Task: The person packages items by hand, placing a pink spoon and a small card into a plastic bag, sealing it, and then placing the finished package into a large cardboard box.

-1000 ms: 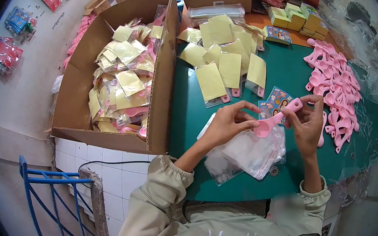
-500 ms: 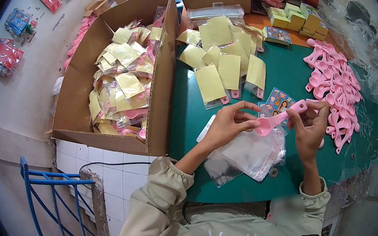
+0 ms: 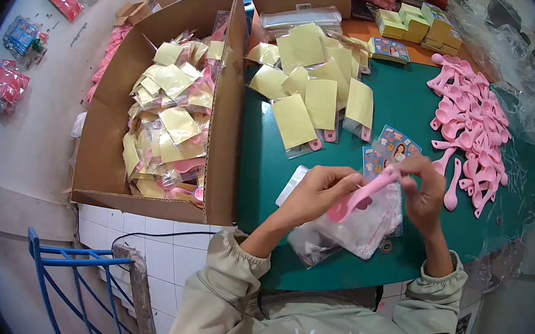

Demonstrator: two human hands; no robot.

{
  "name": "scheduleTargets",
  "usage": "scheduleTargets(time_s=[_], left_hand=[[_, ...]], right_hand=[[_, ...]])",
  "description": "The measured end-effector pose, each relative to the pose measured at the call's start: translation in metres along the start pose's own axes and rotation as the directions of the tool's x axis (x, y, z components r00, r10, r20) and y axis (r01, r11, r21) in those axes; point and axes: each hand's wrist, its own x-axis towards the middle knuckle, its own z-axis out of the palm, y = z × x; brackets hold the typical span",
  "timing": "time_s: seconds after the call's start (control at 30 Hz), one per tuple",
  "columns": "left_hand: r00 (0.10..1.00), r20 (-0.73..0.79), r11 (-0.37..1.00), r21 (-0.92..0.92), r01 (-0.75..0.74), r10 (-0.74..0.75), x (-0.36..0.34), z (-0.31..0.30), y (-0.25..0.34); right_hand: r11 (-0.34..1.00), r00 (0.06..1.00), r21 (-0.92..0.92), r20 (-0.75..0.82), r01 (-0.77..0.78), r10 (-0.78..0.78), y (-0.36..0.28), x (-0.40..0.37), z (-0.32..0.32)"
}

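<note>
A pink plastic measuring spoon (image 3: 364, 194) slants between my hands, bowl down and handle end up to the right. My left hand (image 3: 323, 196) is closed with thumb and fingertips on it near the bowl. At the handle end is my right hand (image 3: 427, 188), its fingers bent into a pinch and slightly blurred. Beneath them lies a stack of clear plastic bags (image 3: 368, 234). Whether a bag is around the spoon I cannot make out. Printed blue cards (image 3: 397, 142) lie just behind the spoon. More pink spoons (image 3: 473, 124) are heaped to the right.
Left of the table stands a cardboard box (image 3: 225, 162) filled with packed spoons and yellow cards. Finished-looking packets (image 3: 294, 120) spread over the green tabletop (image 3: 258, 245). Card stacks (image 3: 422, 26) sit at the back. A blue metal frame (image 3: 73, 254) stands lower left.
The spoon has tilted more steeply, its bowl moving down and left. My right hand has shifted down and left, and my left hand's fingers have closed in.
</note>
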Motion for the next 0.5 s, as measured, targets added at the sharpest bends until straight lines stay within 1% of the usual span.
scheduleTargets(time_s=[0.03,0.1,0.13,0.2,0.23,0.27,0.3,0.37,0.47,0.5], left_hand=[[0.999,-0.034,0.997,-0.075,-0.008,0.006,0.0,0.001,0.002],[0.996,-0.084,1.0,-0.003,0.02,-0.021,-0.002,-0.004,0.004],[0.994,-0.108,0.999,0.033,0.038,-0.034,-0.003,-0.006,0.005],[0.992,-0.128,1.0,-0.03,0.002,-0.006,-0.004,-0.005,0.01],[0.99,-0.139,0.998,-0.063,-0.017,0.009,-0.005,-0.004,0.012],[0.99,-0.143,0.997,-0.08,-0.017,0.006,-0.004,-0.005,0.013],[0.989,-0.148,0.995,-0.096,-0.017,0.003,-0.004,-0.005,0.014],[0.988,-0.152,0.992,-0.124,-0.016,-0.003,-0.004,-0.006,0.014],[0.988,-0.157,0.986,-0.165,-0.023,-0.004,-0.003,-0.006,0.012],[0.987,-0.16,0.985,-0.169,-0.029,0.001,-0.003,-0.006,0.012]], right_hand=[[0.996,0.994,0.052,0.079,0.066,-0.07,0.002,0.004,-0.001],[0.975,0.977,0.219,0.214,-0.027,-0.021,0.001,0.007,0.0],[0.969,0.97,0.221,0.235,-0.111,0.057,0.005,0.009,-0.006],[0.936,0.939,0.221,0.272,-0.275,0.212,0.012,0.014,-0.019],[0.952,0.931,0.023,0.216,-0.306,0.294,0.021,0.019,-0.029],[0.926,0.922,-0.175,0.144,-0.335,0.36,0.028,0.022,-0.04],[0.901,0.931,-0.331,0.138,-0.279,0.338,0.04,0.016,-0.047],[0.777,0.947,-0.61,0.132,-0.155,0.293,0.071,-0.002,-0.051],[0.831,0.908,-0.536,0.256,-0.152,0.331,0.086,-0.009,-0.052],[0.832,0.886,-0.514,0.261,-0.208,0.383,0.086,-0.008,-0.052]])
